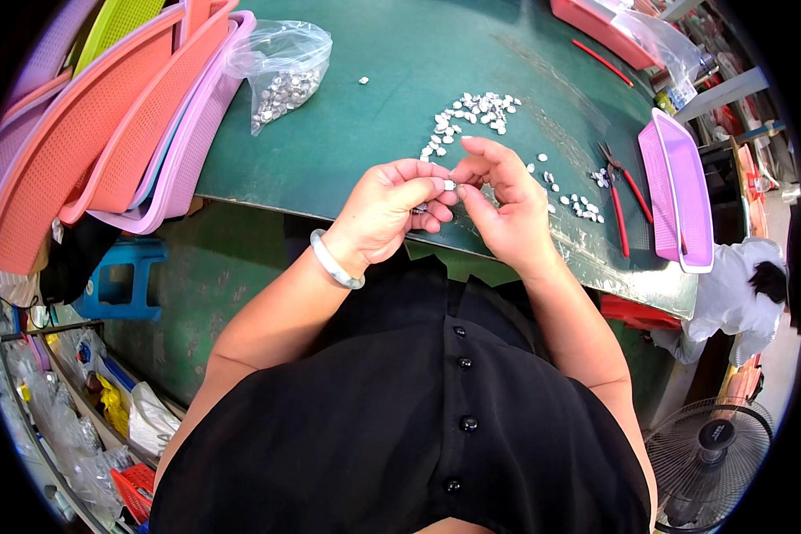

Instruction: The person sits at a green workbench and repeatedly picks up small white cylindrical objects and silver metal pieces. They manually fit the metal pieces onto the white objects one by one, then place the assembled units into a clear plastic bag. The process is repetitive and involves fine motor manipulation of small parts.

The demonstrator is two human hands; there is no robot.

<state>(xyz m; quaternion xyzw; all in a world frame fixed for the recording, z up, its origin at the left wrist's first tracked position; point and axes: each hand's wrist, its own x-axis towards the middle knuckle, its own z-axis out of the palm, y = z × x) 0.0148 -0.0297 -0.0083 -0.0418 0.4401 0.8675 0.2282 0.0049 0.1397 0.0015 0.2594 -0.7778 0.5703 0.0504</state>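
Watching from afar, I am seeing the left hand (387, 209) and the right hand (498, 200) meeting over the near edge of the green table (365, 133). Both are pinching one small pale piece (450, 185) between their fingertips, so each grip is closing on that single piece, which is sitting exactly where the two grips meet. A pale bangle (334, 261) is circling the left wrist.

Just beyond the grip, a loose heap of pale pieces (472, 114) is lying on the table, too many and too small for me to be counting exactly. A single stray piece (363, 81) is lying apart, farther out and to the left. To the right of the grip, a smaller scatter of pieces (580, 205) is lying beside one pair of red-handled pliers (620, 191). One purple tray (676, 191) is standing farther right. Far to the left of the grip, one clear bag of metal pieces (283, 76) is resting against a stack of plastic baskets (107, 133).
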